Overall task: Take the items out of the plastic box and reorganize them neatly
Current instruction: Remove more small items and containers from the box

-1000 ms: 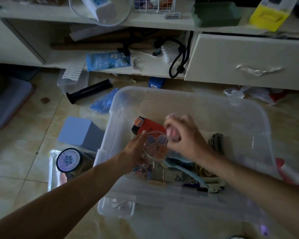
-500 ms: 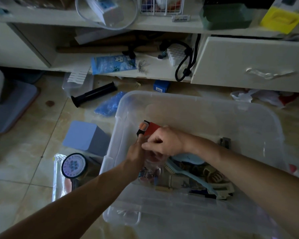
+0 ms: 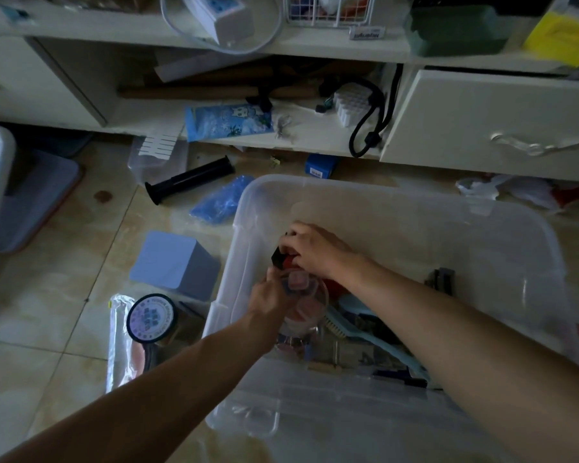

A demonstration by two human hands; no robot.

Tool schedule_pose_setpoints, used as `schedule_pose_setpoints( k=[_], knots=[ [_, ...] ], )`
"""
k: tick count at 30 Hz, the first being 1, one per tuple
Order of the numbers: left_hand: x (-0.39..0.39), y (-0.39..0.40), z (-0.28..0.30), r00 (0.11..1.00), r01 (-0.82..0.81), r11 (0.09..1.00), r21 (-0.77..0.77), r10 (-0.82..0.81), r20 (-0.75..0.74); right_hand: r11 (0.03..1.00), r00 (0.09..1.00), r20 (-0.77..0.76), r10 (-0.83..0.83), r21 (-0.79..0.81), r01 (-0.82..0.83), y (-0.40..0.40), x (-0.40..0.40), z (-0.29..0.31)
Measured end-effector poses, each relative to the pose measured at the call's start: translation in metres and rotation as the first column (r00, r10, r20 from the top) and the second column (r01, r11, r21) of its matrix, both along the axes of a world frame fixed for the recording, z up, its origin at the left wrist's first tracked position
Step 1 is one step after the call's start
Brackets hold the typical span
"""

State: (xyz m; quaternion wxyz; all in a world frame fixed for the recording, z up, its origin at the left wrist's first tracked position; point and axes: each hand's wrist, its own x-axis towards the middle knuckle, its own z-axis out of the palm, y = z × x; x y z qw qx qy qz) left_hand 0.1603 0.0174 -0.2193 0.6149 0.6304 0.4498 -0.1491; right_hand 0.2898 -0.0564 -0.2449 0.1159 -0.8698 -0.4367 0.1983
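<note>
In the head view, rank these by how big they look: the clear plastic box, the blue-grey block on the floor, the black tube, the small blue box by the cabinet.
1. Clear plastic box, by far the largest.
2. Blue-grey block.
3. Black tube, long but thin; it lies farther from the camera, so its place against the block is unsure.
4. Small blue box, smallest and farthest.

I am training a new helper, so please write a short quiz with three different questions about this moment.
1. True or false: both hands are inside the clear plastic box.
2. What does the left hand hold? A) small clear container B) black tube C) blue block
3. The right hand grips a red and ____ item.

Key: 1 true; 2 A; 3 black.
</note>
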Motion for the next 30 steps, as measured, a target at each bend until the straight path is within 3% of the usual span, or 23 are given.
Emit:
schedule_pose_setpoints(
  k=[4,8,9,11,12,14,16,17,19,24,27,30],
  knots=[
    [0.0,-0.001,0.002,0.996,-0.069,0.996,-0.051,0.072,0.053,0.924,0.983,0.022,-0.184,0.345,0.165,-0.032,-0.012,0.015],
    [-0.002,-0.004,0.001,0.992,-0.021,0.999,-0.029,0.024,0.12,0.92,0.996,-0.003,0.09,0.382,-0.082,-0.07,-0.045,0.038],
    [-0.003,-0.003,0.001,0.993,0.007,1.0,0.003,-0.007,0.122,0.917,0.999,0.003,0.051,0.396,-0.048,-0.08,-0.043,0.037],
    [-0.003,-0.004,-0.001,0.994,0.032,0.996,0.082,-0.04,0.099,0.883,0.974,-0.008,-0.226,0.421,0.208,-0.102,-0.023,0.023],
    [-0.003,-0.003,-0.002,0.996,0.029,0.989,0.146,-0.04,0.078,0.861,0.924,0.001,-0.382,0.363,0.355,-0.113,-0.008,0.011],
    [-0.004,-0.001,-0.003,0.998,0.049,0.969,0.242,-0.058,0.029,0.849,0.849,0.004,-0.528,0.034,0.528,-0.134,0.018,-0.018],
    [-0.006,-0.004,-0.003,0.993,0.106,0.954,0.281,-0.114,0.012,0.85,0.845,-0.167,-0.509,-0.251,0.463,-0.144,0.023,-0.036],
    [-0.006,-0.005,-0.003,0.991,0.125,0.949,0.289,-0.135,0.016,0.864,0.832,-0.262,-0.488,-0.282,0.418,-0.143,0.021,-0.041],
    [-0.007,-0.008,-0.005,0.982,0.156,0.946,0.283,-0.179,0.056,0.875,0.82,-0.316,-0.477,-0.257,0.41,-0.133,0.01,-0.045],
    [-0.006,-0.012,-0.008,0.972,0.18,0.959,0.219,-0.207,0.108,0.803,0.774,-0.217,-0.595,-0.114,0.586,-0.107,-0.012,-0.076],
    [-0.005,-0.012,0.004,0.973,0.167,0.975,0.146,-0.187,0.136,0.793,0.779,-0.149,-0.609,-0.097,0.602,-0.104,-0.015,-0.067],
    [-0.004,-0.009,0.005,0.97,0.158,0.986,0.061,-0.167,0.177,0.712,0.702,-0.125,-0.701,-0.073,0.698,-0.119,-0.014,-0.044]
  ],
)
